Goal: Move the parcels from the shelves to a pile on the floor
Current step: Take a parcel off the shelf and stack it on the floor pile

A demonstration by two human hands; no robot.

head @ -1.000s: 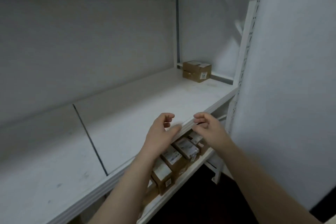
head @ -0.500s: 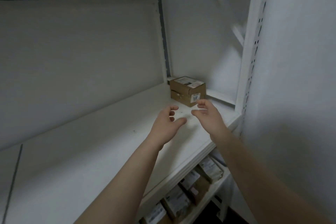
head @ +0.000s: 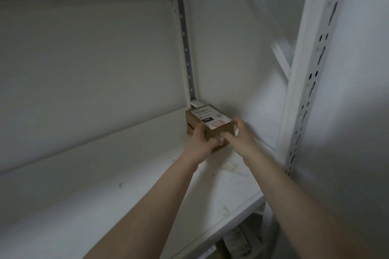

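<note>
A small brown cardboard parcel [head: 208,120] with a white shipping label on top sits in the back right corner of the white shelf [head: 105,185]. My left hand [head: 200,143] grips its near left corner, fingers curled around the front edge. On the parcel's right side my right hand [head: 237,134] holds the near face with the thumb and wraps the fingers around the far side. Both forearms reach up from the bottom of the view.
A perforated white upright [head: 305,90] stands at the shelf's right end, with a white wall beyond it. Several more parcels [head: 237,239] lie blurred on the lower shelf at the bottom right. Another shelf board closes off the space overhead.
Both hands moved forward from the shelf's front edge to the back right corner and took hold of the parcel. The view closed in on that corner.
</note>
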